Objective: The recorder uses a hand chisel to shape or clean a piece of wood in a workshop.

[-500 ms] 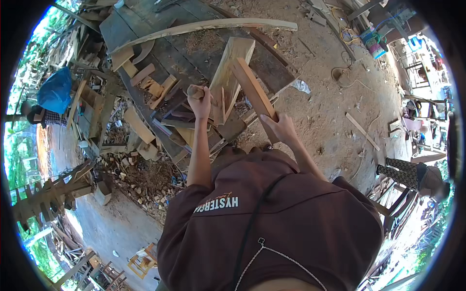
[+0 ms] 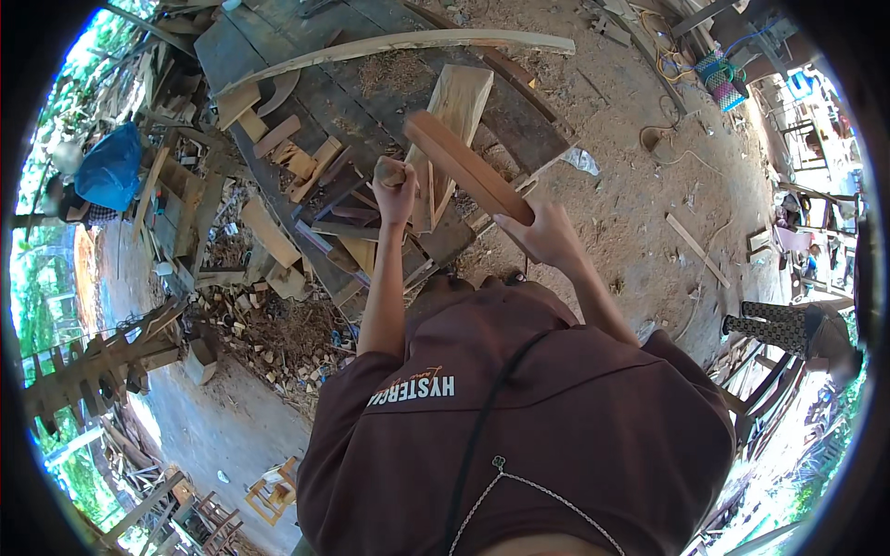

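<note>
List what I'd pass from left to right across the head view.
Blue plastic, left hand around a round-ended wooden piece, reddish-brown board, right hand gripping that board, loose wood strip on the ground, another person's patterned trousers.

A blue bag (image 2: 108,167) sits left, woven basket (image 2: 717,76) right.

My plank (image 2: 468,169) is reddish-brown, my shirt (image 2: 547,408) dark maroon with white lettering (image 2: 436,388), curved strip (image 2: 399,43) pale tan, bag (image 2: 108,169) blue, trousers (image 2: 774,327) dark-patterned tan.
</note>
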`<state>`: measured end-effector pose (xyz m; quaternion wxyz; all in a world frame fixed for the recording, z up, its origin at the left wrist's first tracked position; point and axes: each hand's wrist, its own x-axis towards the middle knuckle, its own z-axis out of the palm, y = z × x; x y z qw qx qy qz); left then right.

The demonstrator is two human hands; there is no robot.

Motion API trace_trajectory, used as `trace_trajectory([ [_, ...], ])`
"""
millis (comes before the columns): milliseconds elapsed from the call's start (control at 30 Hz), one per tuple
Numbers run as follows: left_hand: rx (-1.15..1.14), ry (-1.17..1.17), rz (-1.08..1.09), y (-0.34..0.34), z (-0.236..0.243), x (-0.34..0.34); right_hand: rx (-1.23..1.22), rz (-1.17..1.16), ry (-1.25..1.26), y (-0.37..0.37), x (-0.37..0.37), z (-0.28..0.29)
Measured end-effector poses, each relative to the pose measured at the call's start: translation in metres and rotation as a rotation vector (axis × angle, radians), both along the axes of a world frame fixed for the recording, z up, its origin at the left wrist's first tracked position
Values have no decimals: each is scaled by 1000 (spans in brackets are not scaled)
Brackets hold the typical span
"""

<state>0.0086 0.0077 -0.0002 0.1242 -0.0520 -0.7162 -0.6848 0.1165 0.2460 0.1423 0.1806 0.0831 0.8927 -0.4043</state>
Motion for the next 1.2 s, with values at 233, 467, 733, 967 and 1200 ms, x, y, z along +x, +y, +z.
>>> trace_trajectory([
  [233, -8, 107, -59, -1, -12, 1, -283, 74, 454, -20, 10, 43],
  [467, 178, 22, -37, 0, -19, 13, -99, 192, 66, -40, 14, 36],
  [733, 253, -35, -163, -16, -50, 3, -145, 254, 88, -52, 5, 36],
  [967, 270, 2, -87, -12, -42, 12, -498, 255, 341, -45, 11, 42],
  [1200, -110, 126, -97, -22, -82, -8, -210, 255, 267, -46, 0, 29],
])
